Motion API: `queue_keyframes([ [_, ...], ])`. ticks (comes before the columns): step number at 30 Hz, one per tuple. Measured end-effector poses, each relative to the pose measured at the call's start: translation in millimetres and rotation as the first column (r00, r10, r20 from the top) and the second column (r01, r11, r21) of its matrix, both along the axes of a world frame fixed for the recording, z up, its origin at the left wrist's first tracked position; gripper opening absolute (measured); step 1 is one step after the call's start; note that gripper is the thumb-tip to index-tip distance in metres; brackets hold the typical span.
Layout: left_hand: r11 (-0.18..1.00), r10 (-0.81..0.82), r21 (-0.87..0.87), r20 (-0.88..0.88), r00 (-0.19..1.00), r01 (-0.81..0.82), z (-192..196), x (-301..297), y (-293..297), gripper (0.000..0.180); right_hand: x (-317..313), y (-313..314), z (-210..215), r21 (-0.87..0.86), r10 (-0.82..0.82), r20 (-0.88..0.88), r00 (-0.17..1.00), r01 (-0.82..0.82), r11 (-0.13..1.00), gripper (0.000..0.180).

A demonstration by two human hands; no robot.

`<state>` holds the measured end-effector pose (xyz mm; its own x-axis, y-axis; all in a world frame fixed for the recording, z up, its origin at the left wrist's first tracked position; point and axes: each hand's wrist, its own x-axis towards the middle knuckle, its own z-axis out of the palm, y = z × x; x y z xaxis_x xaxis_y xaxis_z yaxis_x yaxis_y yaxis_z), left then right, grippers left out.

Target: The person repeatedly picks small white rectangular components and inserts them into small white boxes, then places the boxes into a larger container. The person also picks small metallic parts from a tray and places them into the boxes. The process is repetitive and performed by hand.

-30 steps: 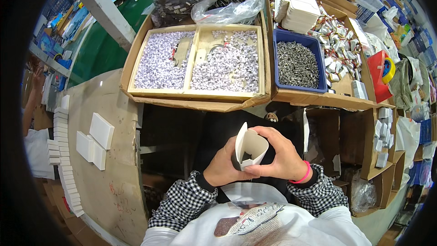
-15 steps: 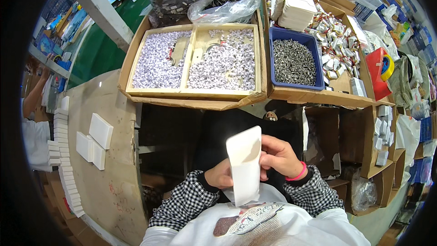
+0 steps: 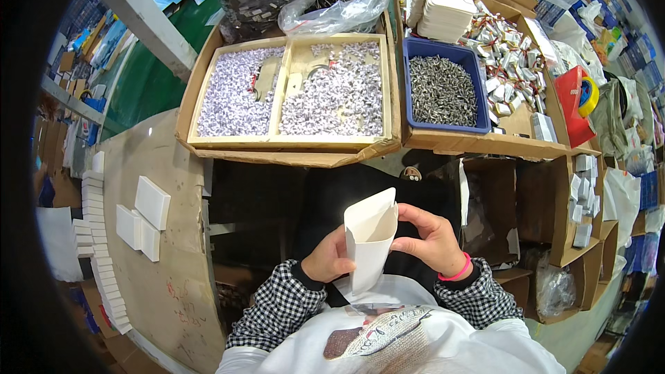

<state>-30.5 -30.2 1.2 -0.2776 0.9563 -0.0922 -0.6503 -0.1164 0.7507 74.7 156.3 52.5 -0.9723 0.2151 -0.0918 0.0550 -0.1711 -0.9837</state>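
Observation:
A white folding carton [image 3: 370,256] stands over my lap, tilted, with its top end open and one flap raised at the back. My left hand [image 3: 330,256] grips its left side, the thumb lying across the front panel. My right hand [image 3: 429,239] is at the upper right edge, thumb and fingers closed on the carton's side panel near the mouth. The inside of the carton is partly visible; nothing shows in it. A pink band circles my right wrist, and both sleeves have checked cuffs.
Ahead lies a divided tray [image 3: 282,114] of small white parts. Right of it is a blue bin [image 3: 443,125] of metal screws, beside a heap of small wired white pieces [image 3: 516,73]. Flat white boxes [image 3: 152,202] lie on the left table [image 3: 176,256], with a row of boxes [image 3: 104,270] along its edge.
The carton has turned a little and its mouth has opened wider. My left hand has shifted, its thumb now on the front panel. The person at the far left is gone from view.

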Motion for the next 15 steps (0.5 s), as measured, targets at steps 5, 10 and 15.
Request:
queue_keyframes([
  [5, 0.999, 0.031, -0.032, 0.035, 0.999, -0.030, 2, 11, -12, 0.077, 3, -7, -6, -0.102, -0.047, -0.054, 0.997, 0.041, 0.994, 0.058],
  [10, 0.955, 0.187, -0.214, -0.098, 0.978, -0.204, 10, 26, -19, 0.045, 10, -23, -15, 0.222, -0.204, -0.162, 0.965, 0.237, 0.946, 0.058],
  [15, 0.920, 0.326, -0.210, -0.061, 0.943, -0.331, 10, 31, -19, 0.042, 14, -41, -23, 0.090, -0.270, -0.174, 0.947, 0.288, 0.953, 0.060],
])
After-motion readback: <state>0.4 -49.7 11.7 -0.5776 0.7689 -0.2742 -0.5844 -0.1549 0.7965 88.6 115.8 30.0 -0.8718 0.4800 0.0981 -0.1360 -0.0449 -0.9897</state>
